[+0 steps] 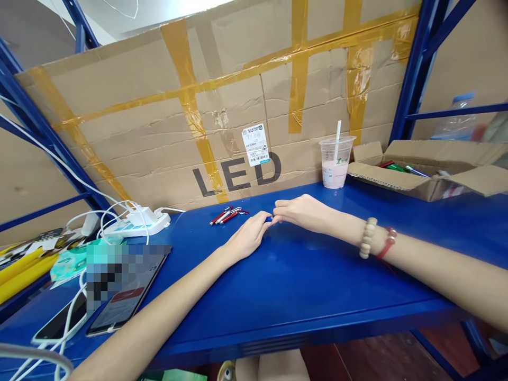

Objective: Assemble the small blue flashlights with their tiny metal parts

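Note:
My left hand (249, 235) and my right hand (304, 212) meet over the middle of the blue tabletop. Both are closed, with fingertips pinched around a small blue object (269, 218) that is mostly hidden, so its kind cannot be made out. Just beyond my left hand lies a little bunch of slim red-and-silver pens (228, 214). A beaded bracelet (368, 238) and a red cord bracelet (388, 243) circle my right wrist.
A plastic cup of pink drink (334, 172) with a straw stands behind my right hand. At the right is an open carton (420, 182) holding several pens. Two phones (135, 293), white cables and a power strip (137, 225) occupy the left. Taped cardboard (238, 106) forms the back.

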The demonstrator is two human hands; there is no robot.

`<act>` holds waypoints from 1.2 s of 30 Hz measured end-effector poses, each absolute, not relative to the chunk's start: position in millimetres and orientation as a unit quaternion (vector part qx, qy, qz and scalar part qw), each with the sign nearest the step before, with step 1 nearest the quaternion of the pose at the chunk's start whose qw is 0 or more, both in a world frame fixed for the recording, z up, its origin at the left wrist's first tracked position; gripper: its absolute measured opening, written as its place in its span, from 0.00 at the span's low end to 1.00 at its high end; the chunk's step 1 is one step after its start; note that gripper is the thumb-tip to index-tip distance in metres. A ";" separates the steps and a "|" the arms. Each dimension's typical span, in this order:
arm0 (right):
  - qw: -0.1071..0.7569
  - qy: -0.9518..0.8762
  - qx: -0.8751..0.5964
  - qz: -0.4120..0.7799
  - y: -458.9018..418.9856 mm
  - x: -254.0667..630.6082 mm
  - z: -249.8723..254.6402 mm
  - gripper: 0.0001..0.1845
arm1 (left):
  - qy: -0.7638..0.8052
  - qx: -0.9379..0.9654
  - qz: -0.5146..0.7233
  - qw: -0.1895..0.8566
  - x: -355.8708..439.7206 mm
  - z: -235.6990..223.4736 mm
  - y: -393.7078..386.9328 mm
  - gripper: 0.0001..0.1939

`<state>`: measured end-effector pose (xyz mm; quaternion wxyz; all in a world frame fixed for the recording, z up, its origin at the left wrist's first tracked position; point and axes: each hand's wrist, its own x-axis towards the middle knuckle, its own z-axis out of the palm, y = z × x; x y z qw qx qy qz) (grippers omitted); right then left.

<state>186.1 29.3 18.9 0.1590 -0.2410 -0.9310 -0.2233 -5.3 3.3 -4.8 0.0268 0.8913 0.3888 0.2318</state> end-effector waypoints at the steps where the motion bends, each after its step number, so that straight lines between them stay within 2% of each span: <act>1: 0.157 -0.931 -0.245 -0.221 27.9 185.4 19.7 0.13 | 0.393 0.890 0.228 0.024 -5.5 -5.1 2.4 0.13; 6: 0.164 -0.928 -0.282 -0.182 20.6 179.6 18.1 0.11 | 0.394 0.884 0.251 -0.023 -5.8 -9.0 -0.5 0.12; 9: 0.197 -0.927 -0.299 -0.117 21.4 176.9 11.6 0.13 | 0.394 0.880 0.254 -0.068 -6.3 -12.4 0.4 0.11; 11: 0.228 -0.928 -0.296 -0.009 24.8 174.8 5.8 0.17 | 0.395 0.879 0.249 -0.092 -7.0 -14.2 1.6 0.10; 15: 0.247 -0.871 -0.304 0.295 31.8 169.6 -3.2 0.24 | 0.402 0.874 0.237 -0.132 -7.9 -15.0 3.3 0.10; 17: 0.247 -0.847 -0.308 0.355 33.2 168.1 -4.2 0.26 | 0.406 0.874 0.230 -0.137 -7.4 -13.9 3.4 0.10; 28: 0.231 -0.877 -0.372 0.199 31.8 176.7 5.9 0.30 | 0.458 0.868 0.183 -0.060 -0.1 -4.8 -0.9 0.10; 33: 0.231 -0.875 -0.394 0.161 31.7 176.7 8.6 0.32 | 0.458 0.865 0.204 -0.029 -1.3 -5.2 1.3 0.12; 36: 0.260 -0.852 -0.439 0.118 36.9 182.8 16.6 0.31 | 0.471 0.850 0.235 -0.001 -2.5 -6.1 3.6 0.13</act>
